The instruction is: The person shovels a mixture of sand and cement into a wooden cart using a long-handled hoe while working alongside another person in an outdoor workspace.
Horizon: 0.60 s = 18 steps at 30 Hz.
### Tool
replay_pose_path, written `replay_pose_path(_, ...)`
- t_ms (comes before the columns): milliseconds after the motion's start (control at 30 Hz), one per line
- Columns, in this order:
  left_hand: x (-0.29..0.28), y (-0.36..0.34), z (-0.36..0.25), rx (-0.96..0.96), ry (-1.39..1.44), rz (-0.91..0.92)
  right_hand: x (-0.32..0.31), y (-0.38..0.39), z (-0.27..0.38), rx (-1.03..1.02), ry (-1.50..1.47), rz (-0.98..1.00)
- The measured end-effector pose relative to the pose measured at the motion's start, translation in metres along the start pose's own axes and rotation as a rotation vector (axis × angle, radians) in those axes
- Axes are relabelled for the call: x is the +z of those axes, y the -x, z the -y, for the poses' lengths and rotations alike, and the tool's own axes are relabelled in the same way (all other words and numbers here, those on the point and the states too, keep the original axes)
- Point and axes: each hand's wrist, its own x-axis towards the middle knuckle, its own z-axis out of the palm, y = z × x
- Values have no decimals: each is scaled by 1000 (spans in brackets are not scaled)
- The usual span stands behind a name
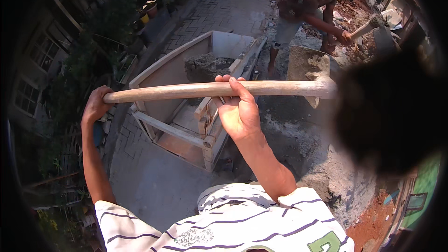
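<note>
A hoe with a long, pale wooden handle [175, 92] is held level across my front. Its broad blade [303, 65], coated with grey mortar, is at the right end. My left hand [96, 105] grips the handle's far left end. Palm up, my right hand [239, 112] supports the handle near its middle, its thumb and fingers around the wood. Behind and below the handle stands a wooden box frame [170, 56] with pale boards and slatted ends. A grey lump of what looks like mortar [207, 66] shows at the box, partly hidden by the handle and my fingers.
At the upper right another person [310, 4] bends over, holding a second hoe [366, 27] above rubble. Wet grey mortar [322, 172] spreads on the ground to my right. Plants [93, 49] and pots line the left side. A dark blurred shape [389, 112] covers the right.
</note>
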Motion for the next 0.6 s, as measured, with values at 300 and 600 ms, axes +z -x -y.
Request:
replay_pose_path(300,212,56,-331,732,10,1128,-337,218,196,-655,-172,-938)
replay_pose_path(600,350,192,-603,1413,5,1392,-438,551,187,-1575,-484,-1140)
